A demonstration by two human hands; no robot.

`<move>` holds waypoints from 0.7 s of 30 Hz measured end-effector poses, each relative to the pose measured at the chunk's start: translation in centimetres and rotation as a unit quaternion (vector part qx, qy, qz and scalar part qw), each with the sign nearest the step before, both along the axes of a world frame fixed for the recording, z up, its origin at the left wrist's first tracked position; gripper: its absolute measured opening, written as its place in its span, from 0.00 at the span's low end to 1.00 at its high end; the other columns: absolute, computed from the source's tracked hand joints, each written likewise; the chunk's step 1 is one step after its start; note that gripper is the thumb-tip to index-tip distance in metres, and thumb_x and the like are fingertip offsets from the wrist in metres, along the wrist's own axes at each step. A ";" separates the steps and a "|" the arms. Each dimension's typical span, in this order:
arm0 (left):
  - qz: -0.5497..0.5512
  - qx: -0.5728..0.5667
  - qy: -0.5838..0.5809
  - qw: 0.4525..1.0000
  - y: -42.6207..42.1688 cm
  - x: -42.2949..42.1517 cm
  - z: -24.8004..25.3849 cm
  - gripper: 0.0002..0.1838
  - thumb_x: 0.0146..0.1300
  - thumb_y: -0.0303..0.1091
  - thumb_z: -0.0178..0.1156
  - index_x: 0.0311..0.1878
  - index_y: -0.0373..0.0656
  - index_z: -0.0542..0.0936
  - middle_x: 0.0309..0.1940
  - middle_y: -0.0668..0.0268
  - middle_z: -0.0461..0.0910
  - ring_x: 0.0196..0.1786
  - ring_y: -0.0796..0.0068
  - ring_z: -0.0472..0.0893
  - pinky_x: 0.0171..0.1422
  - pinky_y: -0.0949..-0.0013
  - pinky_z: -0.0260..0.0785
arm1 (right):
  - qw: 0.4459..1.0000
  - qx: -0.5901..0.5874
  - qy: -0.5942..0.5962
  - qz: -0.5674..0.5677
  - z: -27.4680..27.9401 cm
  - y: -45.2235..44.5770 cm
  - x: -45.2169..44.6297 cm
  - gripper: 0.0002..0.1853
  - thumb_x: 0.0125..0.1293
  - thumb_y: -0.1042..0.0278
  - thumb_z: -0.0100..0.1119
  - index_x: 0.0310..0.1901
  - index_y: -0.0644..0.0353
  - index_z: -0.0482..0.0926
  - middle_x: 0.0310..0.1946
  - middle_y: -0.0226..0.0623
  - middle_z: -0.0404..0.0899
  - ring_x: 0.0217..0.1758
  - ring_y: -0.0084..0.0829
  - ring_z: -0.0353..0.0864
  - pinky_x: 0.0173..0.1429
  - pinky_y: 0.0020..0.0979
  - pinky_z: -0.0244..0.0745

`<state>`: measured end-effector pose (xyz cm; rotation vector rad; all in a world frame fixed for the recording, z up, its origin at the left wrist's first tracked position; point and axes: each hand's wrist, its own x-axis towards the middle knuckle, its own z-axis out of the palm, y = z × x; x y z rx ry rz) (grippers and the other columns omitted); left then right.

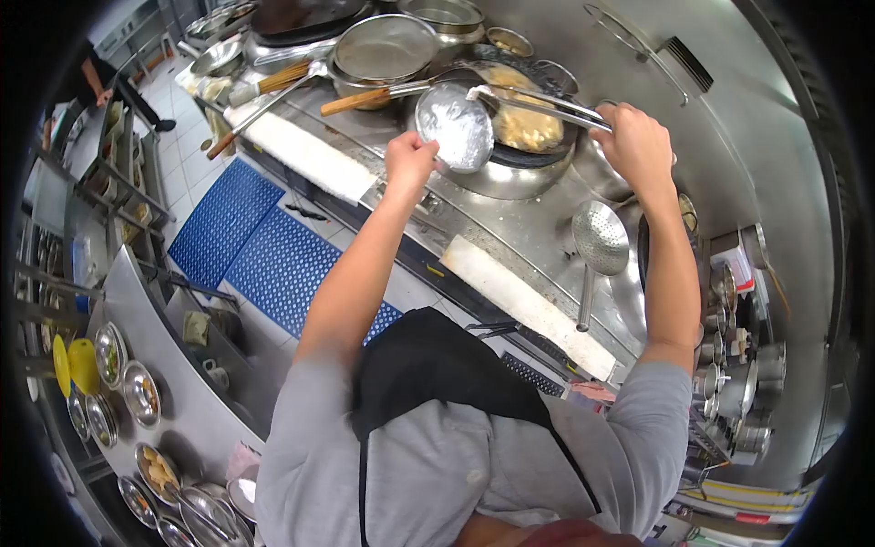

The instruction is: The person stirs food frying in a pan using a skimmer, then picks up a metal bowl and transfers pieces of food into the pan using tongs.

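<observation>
My left hand point(410, 164) pinches the rim of a shallow metal bowl point(455, 128) coated inside with something white. The bowl is tilted beside the wok. In my right hand point(635, 150) are long metal tongs point(556, 109), reaching left over the wok toward the bowl. A small white lump point(478, 94) is at their tips; its kind I cannot make out. Below the tongs, yellowish food point(527, 126) with a foamy surface lies in the dark wok point(524, 159). A wooden-handled tool point(360, 98) rests just left of the bowl.
A perforated skimmer point(602, 239) lies on the steel stove top to the right. Strainers point(386, 47) and a bamboo brush point(273, 82) sit at the back left. Behind on the left, a counter point(205, 383) bears several metal bowls of ingredients. Another person point(96, 77) stands at far left.
</observation>
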<state>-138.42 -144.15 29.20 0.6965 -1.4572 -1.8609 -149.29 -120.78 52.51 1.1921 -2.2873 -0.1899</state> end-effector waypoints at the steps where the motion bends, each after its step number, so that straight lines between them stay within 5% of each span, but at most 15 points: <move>1: -0.020 0.026 -0.004 0.999 0.1 -0.3 -0.6 0.12 0.58 0.24 0.63 0.22 0.39 0.71 0.21 0.69 0.72 0.26 0.78 0.78 0.28 0.72 0.74 | 1.000 -0.001 0.003 -0.020 0.0 0.1 -1.2 0.11 0.56 0.59 0.67 0.37 0.55 0.83 0.36 0.38 0.83 0.39 0.44 0.84 0.42 0.45 0.77; 8: -0.077 0.148 0.007 0.986 1.4 1.4 -1.5 0.06 0.63 0.24 0.60 0.30 0.41 0.75 0.31 0.67 0.78 0.34 0.76 0.79 0.42 0.70 0.80 | 0.957 -0.025 -0.166 -0.238 -5.3 -2.1 -11.3 0.22 0.60 0.51 0.64 0.49 0.60 0.81 0.50 0.50 0.82 0.54 0.47 0.81 0.57 0.44 0.75; 13: -0.041 0.185 0.035 0.981 1.4 3.6 -0.3 0.13 0.62 0.23 0.61 0.24 0.43 0.69 0.27 0.68 0.73 0.28 0.76 0.77 0.35 0.72 0.80 | 0.925 -0.107 -0.246 -0.268 -9.8 -3.4 -14.6 0.29 0.63 0.45 0.59 0.54 0.64 0.79 0.54 0.56 0.78 0.60 0.52 0.77 0.63 0.45 0.71; 21: -0.046 0.211 0.084 0.973 0.5 4.5 -0.9 0.09 0.64 0.24 0.60 0.28 0.42 0.72 0.32 0.65 0.77 0.35 0.74 0.79 0.44 0.68 0.81 | 0.887 -0.196 -0.338 -0.247 -10.2 -2.6 -16.0 0.31 0.65 0.42 0.53 0.53 0.66 0.80 0.51 0.58 0.80 0.58 0.54 0.77 0.61 0.45 0.70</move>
